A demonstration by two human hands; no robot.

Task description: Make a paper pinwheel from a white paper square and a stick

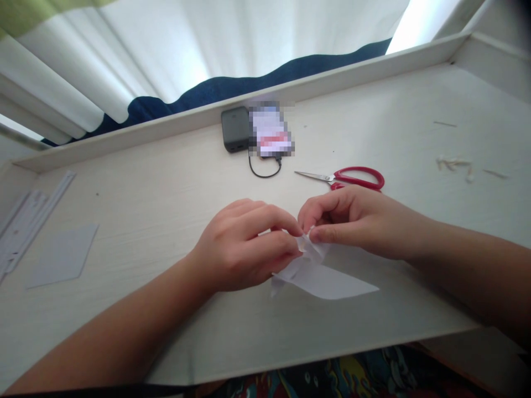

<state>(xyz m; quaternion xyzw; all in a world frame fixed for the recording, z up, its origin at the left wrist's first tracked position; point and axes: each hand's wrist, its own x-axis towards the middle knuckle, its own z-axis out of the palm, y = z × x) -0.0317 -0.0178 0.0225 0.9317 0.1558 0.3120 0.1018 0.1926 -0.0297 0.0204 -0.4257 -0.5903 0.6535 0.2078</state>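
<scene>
Bench (166, 182) carries folded paper (332, 282) under the fingers (286, 224), red-handled scissors (352, 178) just beyond them, power bank (235, 130) farther beyond.

Paper (332, 282) top hidden by left hand (244, 246); pixelated patch (271, 132) unreadable.

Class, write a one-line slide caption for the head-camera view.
Left hand and right hand pinch a folded white paper on a pale desk; red-handled scissors and a dark power bank lie beyond.

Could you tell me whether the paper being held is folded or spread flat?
Folded: the paper shows layered, pointed flaps, pinched between the left hand and right hand.
</scene>
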